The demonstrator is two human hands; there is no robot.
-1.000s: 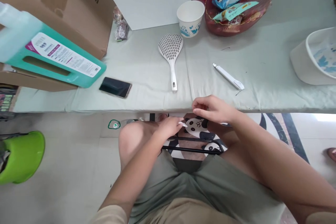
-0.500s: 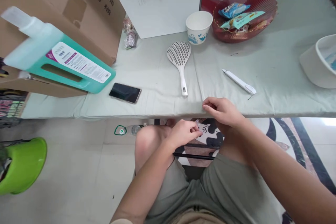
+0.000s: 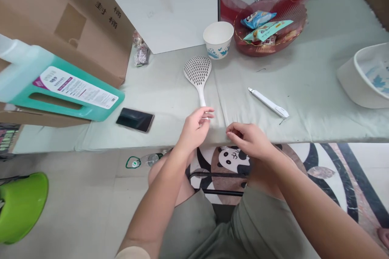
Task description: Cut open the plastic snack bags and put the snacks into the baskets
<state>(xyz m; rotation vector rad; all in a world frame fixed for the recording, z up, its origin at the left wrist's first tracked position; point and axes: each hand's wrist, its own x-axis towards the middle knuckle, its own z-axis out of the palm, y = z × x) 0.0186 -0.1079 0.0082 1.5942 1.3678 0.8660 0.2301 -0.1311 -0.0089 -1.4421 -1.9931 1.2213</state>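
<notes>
A white slotted skimmer lies on the cloth, its perforated head away from me and its handle toward me. My left hand is over the handle's end, thumb and fingers apart; the fingers hide part of the handle, and no firm grip shows. At the table's front edge rests my right hand, fingers loosely curled in with nothing visible in them. Beyond it, to the right, a white utility knife lies at a slant. Behind the skimmer's head stands a white paper cup with blue prints.
On the left are a phone, a large bottle of green liquid and a cardboard box. A red glass bowl holds wrapped snacks at the back. A white tub stands at the right. A green stool is on the floor.
My left hand has risen from above my knee to the skimmer's handle. My right hand stays at the table edge. The view has shifted slightly.
</notes>
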